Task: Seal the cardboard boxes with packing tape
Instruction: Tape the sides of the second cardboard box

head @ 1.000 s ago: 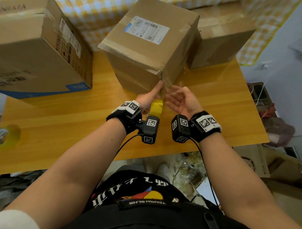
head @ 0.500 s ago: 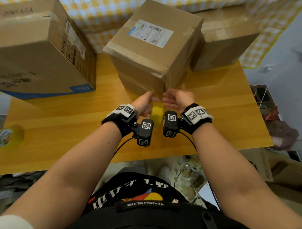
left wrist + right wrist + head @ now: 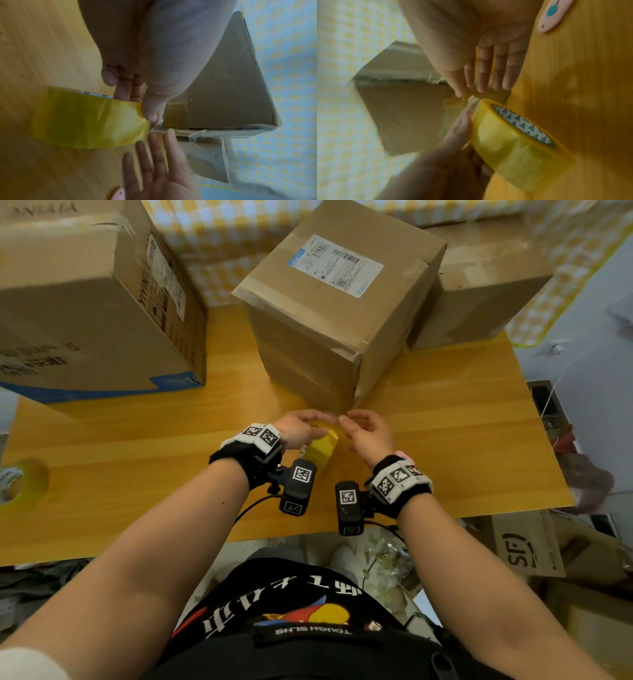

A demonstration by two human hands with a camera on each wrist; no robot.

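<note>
Underneath, a wooden table [image 3: 462, 440].

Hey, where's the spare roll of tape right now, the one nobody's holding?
In the head view, the spare tape roll lies at the far left edge of the wooden table, nearer the person than the big box and well left of the left hand.

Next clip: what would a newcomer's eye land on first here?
The yellow roll of packing tape, gripped in the left hand at the near bottom corner of the brown cardboard box with the white shipping label. The right hand reaches in beside it with straight fingers. A larger cardboard box fills the table's far left.
</note>
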